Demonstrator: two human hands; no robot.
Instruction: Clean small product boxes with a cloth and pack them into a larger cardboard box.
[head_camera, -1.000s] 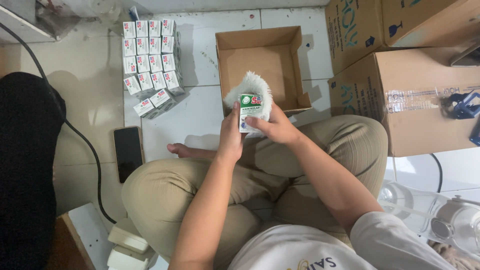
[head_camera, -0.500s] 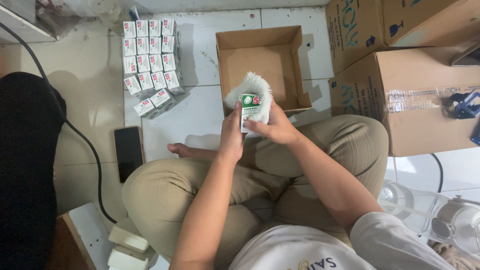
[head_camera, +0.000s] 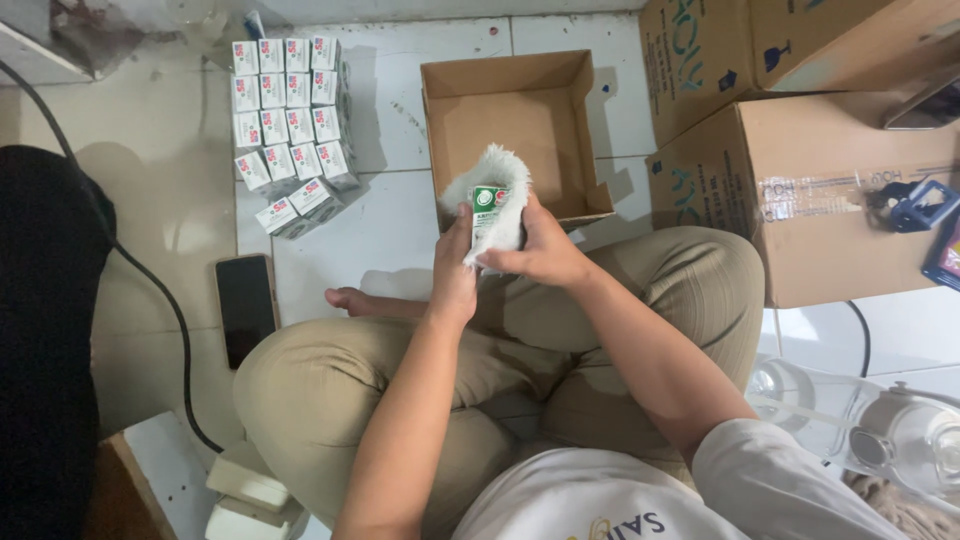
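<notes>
I sit cross-legged on a tiled floor. Both hands hold a small green-and-white product box (head_camera: 488, 208) wrapped in a piece of white foam sheet (head_camera: 492, 172) above my knees. My left hand (head_camera: 453, 272) grips the box's left side with the thumb on its front. My right hand (head_camera: 540, 252) cups the foam and box from the right. Just beyond my hands an open, empty brown cardboard box (head_camera: 515, 125) sits on the floor.
Several small white-and-red boxes (head_camera: 290, 120) stand in rows at the upper left. A black phone (head_camera: 246, 308) lies by my left knee, beside a black cable (head_camera: 150, 290). Large cardboard cartons (head_camera: 820, 200) stand at the right. Clear plastic containers (head_camera: 900, 440) sit at lower right.
</notes>
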